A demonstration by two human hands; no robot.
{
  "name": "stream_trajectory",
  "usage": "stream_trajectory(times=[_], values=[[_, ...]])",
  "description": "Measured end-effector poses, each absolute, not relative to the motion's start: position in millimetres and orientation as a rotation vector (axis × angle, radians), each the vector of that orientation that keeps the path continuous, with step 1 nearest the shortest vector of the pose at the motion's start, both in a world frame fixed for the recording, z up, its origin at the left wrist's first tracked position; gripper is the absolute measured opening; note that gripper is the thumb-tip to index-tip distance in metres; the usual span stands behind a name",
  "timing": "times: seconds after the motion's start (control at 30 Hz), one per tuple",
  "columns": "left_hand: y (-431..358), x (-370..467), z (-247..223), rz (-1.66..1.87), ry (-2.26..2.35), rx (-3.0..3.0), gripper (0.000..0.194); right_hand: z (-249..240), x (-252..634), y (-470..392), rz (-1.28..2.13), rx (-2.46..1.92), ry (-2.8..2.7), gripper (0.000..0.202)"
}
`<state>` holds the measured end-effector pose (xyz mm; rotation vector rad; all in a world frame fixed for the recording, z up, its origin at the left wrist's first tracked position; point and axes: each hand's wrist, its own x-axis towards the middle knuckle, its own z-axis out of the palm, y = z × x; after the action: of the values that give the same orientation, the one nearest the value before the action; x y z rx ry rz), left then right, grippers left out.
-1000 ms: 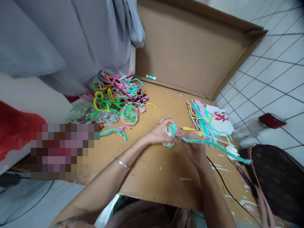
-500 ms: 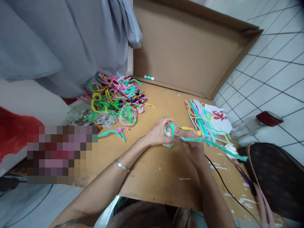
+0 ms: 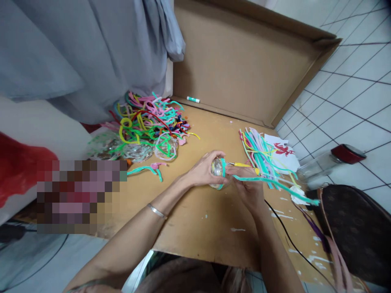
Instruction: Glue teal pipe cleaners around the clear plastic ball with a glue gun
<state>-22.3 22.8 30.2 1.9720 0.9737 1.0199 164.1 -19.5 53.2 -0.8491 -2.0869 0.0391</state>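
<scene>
My left hand [image 3: 206,169] is wrapped round a small clear, rounded container [image 3: 216,169], gripping it from the left side. A turquoise pipe cleaner [image 3: 276,184] circles the container, and its long free end stretches right past my right wrist. My right hand [image 3: 246,181] is closed on the pipe cleaner, its fingers against the container's right side. Just beyond those fingers shows a yellow tool [image 3: 244,165] with a thin metal tip; whether my right hand touches it I cannot tell. My right fingertips are partly hidden.
A tangled heap of coloured pipe cleaners [image 3: 149,118] lies back left beside clear round containers [image 3: 139,152]. Straight pipe cleaners [image 3: 259,150] are bundled at right near a bottle [image 3: 320,165] and brown bag [image 3: 357,228]. A black cord [image 3: 282,226] crosses the table; a cardboard wall [image 3: 238,61] stands behind.
The container has turned slightly in my left hand, with the turquoise band showing more along its right edge. Both hands stay almost in place, and the view has shifted a little.
</scene>
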Motion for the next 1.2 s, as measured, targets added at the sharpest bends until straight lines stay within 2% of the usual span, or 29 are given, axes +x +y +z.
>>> stream_trajectory(times=[0.1, 0.43, 0.67, 0.77, 1.03, 1.2], values=[[24, -25, 29, 1.023, 0.937, 1.988, 0.078, 52, 166, -19, 0.050, -0.862, -2.092, 0.028], [26, -27, 28, 1.005, 0.880, 2.102, 0.053, 51, 167, -18, 0.048, -0.898, -2.108, 0.029], [30, -28, 24, 1.022, 0.828, 2.145, 0.051, 49, 169, -18, 0.050, -0.881, -2.122, 0.028], [29, -29, 25, 1.008, 0.821, 2.172, 0.056, 47, 169, -18, 0.062, -0.906, -2.108, 0.025], [30, -27, 20, 0.962, 0.803, 2.235, 0.085, 49, 169, -17, 0.072, -0.929, -2.069, 0.023], [30, -29, 18, 0.929, 0.830, 2.270, 0.090, 50, 169, -18, 0.099, -0.958, -2.069, 0.026]])
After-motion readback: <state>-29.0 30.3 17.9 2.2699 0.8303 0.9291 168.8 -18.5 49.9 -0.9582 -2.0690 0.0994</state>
